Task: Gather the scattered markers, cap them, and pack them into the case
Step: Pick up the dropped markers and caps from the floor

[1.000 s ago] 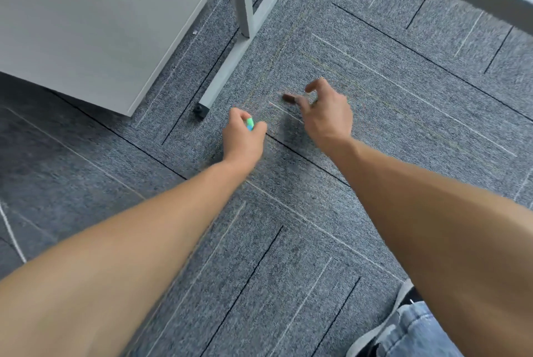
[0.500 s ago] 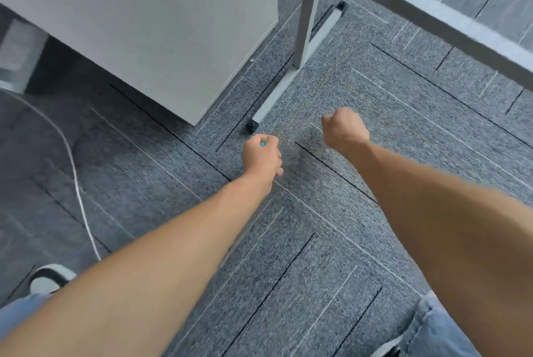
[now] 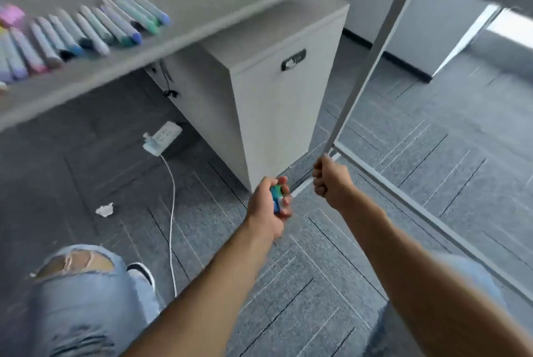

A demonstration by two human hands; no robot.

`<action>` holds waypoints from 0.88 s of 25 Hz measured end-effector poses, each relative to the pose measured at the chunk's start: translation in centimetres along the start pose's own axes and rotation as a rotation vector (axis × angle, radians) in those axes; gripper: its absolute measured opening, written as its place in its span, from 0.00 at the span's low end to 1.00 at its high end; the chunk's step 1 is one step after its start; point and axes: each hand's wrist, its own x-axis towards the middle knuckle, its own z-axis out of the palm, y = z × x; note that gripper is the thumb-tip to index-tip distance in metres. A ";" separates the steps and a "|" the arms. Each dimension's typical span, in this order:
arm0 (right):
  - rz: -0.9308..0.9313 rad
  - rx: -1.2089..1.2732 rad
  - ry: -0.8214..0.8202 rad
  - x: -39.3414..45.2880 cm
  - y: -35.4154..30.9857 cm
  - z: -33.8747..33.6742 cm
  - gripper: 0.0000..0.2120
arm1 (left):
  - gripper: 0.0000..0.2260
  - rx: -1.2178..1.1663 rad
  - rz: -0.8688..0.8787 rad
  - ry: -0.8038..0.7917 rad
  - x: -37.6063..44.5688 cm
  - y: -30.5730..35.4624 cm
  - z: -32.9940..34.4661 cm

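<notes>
Step in hand: gathering; judged to be the carry of floor finds up to the worktop point(image 3: 95, 79), at 10 o'clock from the hands.
Left hand point(image 3: 269, 205): fingers curled round small green and blue pieces point(image 3: 276, 198), probably marker caps; blur prevents a firm identification.
Right hand point(image 3: 331, 180): fingers curled into a fist at 2 o'clock from the left hand; contents hidden, so whether it holds anything cannot be told.
Markers point(image 3: 86, 30): a row lies side by side on the worktop, coloured ends toward the near edge; capped or not cannot be told.
Case: not in view.
Floor: grey carpet point(image 3: 403, 140); a scrap of white paper point(image 3: 105, 209) at 9 o'clock from the left hand; a power strip point(image 3: 163, 137) with a white cable.
Next move, judged: raise both hands over the worktop edge, release the pieces beside the row, match each cap to its marker by colour.
Caution: small pieces can slip from a loose grip; the worktop edge overhangs the lift path.
</notes>
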 end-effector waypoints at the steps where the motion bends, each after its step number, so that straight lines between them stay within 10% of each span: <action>1: -0.015 0.100 -0.063 -2.7 -1.4 0.8 0.14 | 0.08 -0.029 0.017 -0.057 -2.7 1.1 0.3; 8: 0.052 0.515 -0.410 -15.6 -6.4 6.4 0.16 | 0.11 -0.239 0.160 -0.282 -15.1 9.1 0.6; 22: -0.163 0.243 -0.663 -21.3 -21.7 22.5 0.13 | 0.10 -0.337 0.609 -0.239 -20.9 29.3 3.5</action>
